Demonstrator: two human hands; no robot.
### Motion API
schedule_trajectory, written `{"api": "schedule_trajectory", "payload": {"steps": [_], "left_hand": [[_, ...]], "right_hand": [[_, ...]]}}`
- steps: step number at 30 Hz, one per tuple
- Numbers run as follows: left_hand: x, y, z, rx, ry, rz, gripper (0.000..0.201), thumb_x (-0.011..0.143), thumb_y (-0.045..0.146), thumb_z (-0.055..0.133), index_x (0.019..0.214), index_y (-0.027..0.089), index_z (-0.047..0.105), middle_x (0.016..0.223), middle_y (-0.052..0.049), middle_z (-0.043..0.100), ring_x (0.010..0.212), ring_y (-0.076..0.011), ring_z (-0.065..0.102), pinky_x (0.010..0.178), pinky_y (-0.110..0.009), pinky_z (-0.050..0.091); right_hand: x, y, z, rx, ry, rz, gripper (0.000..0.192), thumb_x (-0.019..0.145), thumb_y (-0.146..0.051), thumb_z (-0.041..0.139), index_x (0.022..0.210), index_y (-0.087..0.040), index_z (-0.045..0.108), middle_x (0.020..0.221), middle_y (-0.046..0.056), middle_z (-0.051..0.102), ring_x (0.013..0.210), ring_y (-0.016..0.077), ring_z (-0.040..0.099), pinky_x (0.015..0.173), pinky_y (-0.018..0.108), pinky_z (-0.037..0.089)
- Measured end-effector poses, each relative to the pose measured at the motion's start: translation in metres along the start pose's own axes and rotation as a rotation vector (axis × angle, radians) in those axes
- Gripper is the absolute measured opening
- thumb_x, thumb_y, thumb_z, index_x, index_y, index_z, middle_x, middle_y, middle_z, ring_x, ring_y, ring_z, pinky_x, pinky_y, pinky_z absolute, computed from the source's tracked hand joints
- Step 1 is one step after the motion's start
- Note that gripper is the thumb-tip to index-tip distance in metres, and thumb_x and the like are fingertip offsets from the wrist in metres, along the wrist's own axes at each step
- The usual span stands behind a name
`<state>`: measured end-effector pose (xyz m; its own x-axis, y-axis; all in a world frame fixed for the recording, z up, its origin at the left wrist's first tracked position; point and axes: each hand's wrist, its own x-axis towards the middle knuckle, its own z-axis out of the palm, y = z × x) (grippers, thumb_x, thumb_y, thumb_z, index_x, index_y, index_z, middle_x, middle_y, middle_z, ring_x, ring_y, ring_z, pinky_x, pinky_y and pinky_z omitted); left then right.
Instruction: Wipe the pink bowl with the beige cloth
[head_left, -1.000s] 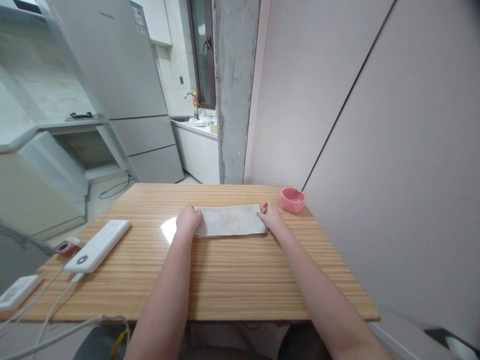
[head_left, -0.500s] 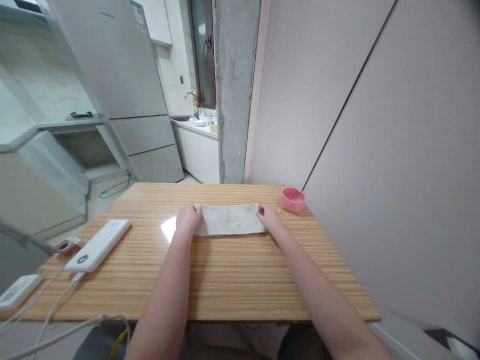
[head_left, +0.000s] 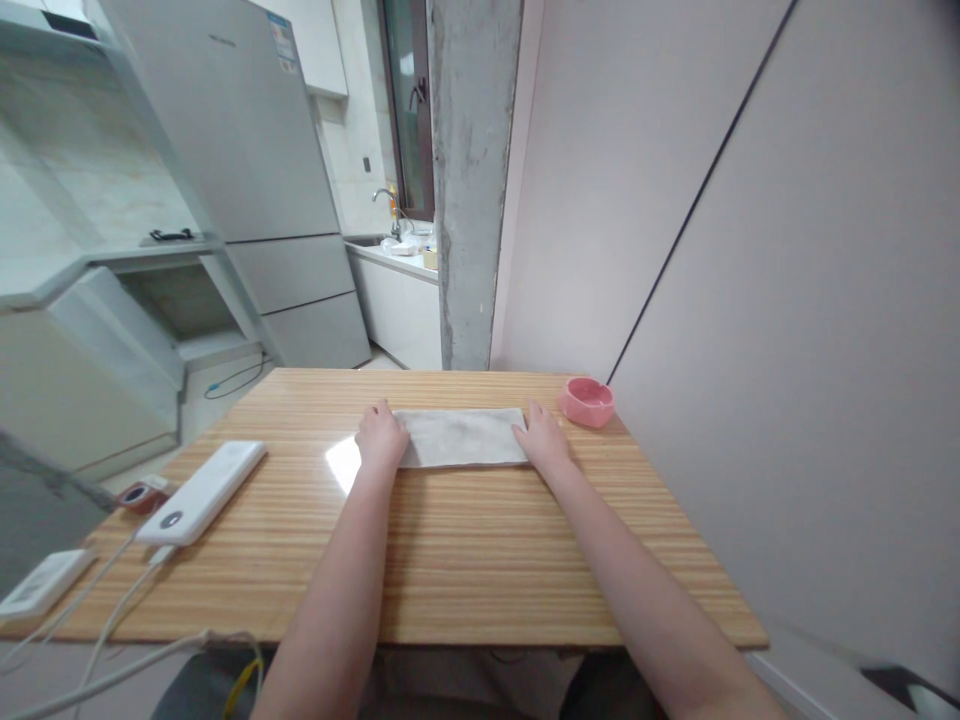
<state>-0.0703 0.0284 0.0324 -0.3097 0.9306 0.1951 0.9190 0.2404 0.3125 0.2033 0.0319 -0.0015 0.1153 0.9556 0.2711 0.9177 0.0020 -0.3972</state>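
A grey folded cloth (head_left: 461, 437) lies flat as a narrow strip on the wooden table (head_left: 450, 560), towards its far side. My left hand (head_left: 381, 438) rests flat on the cloth's left end, fingers laid over it. At the right end my right hand (head_left: 543, 437) presses down with its fingers spread. Neither hand grips the cloth; both lie on top of it.
A small pink dish (head_left: 587, 401) stands just right of my right hand by the wall. A white power bank (head_left: 202, 492) with cables, a small red item (head_left: 140, 495) and a white device (head_left: 41, 585) lie at the table's left. A wall runs along the right edge.
Both hands went from pinching the cloth's ends to lying flat on them. The cloth is a little narrower and squarer on the table.
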Motion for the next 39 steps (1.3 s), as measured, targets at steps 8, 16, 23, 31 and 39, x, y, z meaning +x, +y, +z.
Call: {"api": "schedule_trajectory", "payload": {"steps": [8,16,23,31,39], "left_hand": [[-0.024,0.039,0.033,-0.035,-0.359,0.603,0.05,0.095,0.043,0.038,0.142,0.024,0.043,0.156,-0.009,0.034,0.144,-0.0265,0.028,0.117,-0.049,0.018],[0.003,-0.004,0.009,0.087,-0.111,-0.118,0.053,0.089,0.043,0.041,0.123,0.006,0.058,0.126,-0.028,0.058,0.121,-0.0385,0.053,0.095,-0.052,0.043],[0.011,-0.013,0.0,-0.024,-0.305,-0.07,0.024,0.081,0.031,0.05,0.092,0.018,0.067,0.105,-0.017,0.07,0.102,-0.0323,0.065,0.079,-0.038,0.048],[-0.02,0.036,-0.011,-0.4,0.32,0.338,0.017,0.089,0.019,0.047,0.103,0.016,0.056,0.102,-0.011,0.063,0.097,-0.022,0.059,0.086,-0.034,0.046],[-0.058,0.094,0.053,-0.281,-0.165,0.726,0.021,0.082,0.005,0.048,0.096,0.016,0.06,0.1,-0.011,0.067,0.097,-0.0224,0.061,0.087,-0.035,0.047]], "right_hand": [[-0.012,-0.021,0.023,-0.06,-0.248,-0.347,0.06,0.095,-0.048,0.043,0.143,-0.013,0.043,0.153,0.015,0.037,0.144,0.0312,0.028,0.118,0.047,0.016],[-0.018,-0.018,0.021,-0.165,-0.214,-0.097,0.069,0.095,-0.053,0.039,0.146,-0.007,0.038,0.155,0.022,0.029,0.144,0.0358,0.024,0.116,0.05,0.016],[-0.017,-0.018,0.014,-0.168,-0.228,-0.092,0.057,0.098,-0.043,0.033,0.143,-0.009,0.043,0.154,0.02,0.033,0.143,0.0324,0.028,0.116,0.051,0.016],[-0.01,-0.02,0.011,-0.106,-0.305,-0.085,0.054,0.092,-0.046,0.048,0.141,-0.023,0.047,0.157,0.013,0.029,0.145,0.0342,0.023,0.116,0.057,0.009],[-0.004,-0.016,0.012,0.084,-0.18,-0.003,0.043,0.092,-0.018,0.039,0.131,-0.022,0.055,0.144,0.01,0.05,0.133,0.0245,0.044,0.114,0.052,0.023]]}}
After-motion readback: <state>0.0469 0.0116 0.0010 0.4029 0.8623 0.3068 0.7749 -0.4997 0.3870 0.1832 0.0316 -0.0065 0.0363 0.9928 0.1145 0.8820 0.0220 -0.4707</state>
